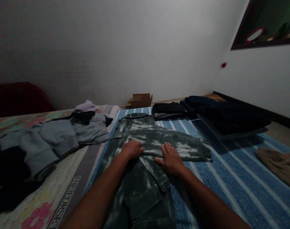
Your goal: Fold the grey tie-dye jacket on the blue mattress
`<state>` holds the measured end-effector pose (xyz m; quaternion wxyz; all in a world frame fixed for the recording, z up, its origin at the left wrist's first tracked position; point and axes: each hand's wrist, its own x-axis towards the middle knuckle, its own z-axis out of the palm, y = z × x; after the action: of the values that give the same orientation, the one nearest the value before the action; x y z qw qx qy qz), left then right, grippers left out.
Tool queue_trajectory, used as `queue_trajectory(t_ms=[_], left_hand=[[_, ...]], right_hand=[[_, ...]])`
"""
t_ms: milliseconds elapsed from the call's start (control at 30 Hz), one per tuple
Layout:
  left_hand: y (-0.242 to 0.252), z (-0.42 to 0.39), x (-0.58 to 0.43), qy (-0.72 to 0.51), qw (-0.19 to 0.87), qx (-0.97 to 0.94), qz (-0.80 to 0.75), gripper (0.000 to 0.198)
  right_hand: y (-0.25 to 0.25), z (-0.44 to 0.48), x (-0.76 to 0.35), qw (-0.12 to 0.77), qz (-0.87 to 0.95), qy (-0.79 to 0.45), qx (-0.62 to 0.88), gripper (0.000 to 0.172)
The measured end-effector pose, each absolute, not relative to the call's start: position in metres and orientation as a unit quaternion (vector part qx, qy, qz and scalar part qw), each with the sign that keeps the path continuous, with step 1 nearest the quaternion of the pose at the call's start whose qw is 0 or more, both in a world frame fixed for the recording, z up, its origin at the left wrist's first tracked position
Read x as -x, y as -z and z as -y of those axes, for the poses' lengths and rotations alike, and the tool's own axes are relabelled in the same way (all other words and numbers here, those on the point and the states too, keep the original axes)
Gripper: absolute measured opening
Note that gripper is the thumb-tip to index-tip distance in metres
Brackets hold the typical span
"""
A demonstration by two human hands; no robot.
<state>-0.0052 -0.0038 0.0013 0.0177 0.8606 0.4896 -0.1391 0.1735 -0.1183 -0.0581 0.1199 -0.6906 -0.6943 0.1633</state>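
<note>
On a bed at a white wall, I am leaning over a shirt that is lying flat on the blue striped sheet, collar towards the wall and hem towards me. One sleeve is lying crosswise over the chest, its cuff pointing to my right. My left hand is resting knuckles-up at the sleeve's near edge, fingers curling under – whether they are pinching cloth or only pressing on it, I cannot tell. My right hand is lying wide and flat, palm down on the same edge, holding nothing. By my reading I am in the middle of a fold, setting the sleeve's crease across the body. A further fold would call for both palms to hold that crease down while the lower half, bunching a little near my arms, is smoothed out – otherwise the sleeve is apt to slide. To my left, grey clothes are lying loose in a heap; beyond the collar a dark stack is sitting folded, with a box behind it by the wall. A beige cloth is lying well apart at the right.
</note>
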Motion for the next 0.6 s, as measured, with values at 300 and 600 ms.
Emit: queue_trajectory(t_ms=[300, 600], left_hand=[[-0.006, 0.003, 0.007, 0.147, 0.024, -0.867, -0.476, 0.041], [-0.003, 0.002, 0.007, 0.144, 0.026, -0.865, -0.480, 0.043]], right_hand=[[0.062, 0.150, -0.208, 0.060, 0.672, -0.121, 0.728, 0.082], [0.076, 0.173, -0.238, 0.052, 0.634, -0.067, 0.769, 0.079]])
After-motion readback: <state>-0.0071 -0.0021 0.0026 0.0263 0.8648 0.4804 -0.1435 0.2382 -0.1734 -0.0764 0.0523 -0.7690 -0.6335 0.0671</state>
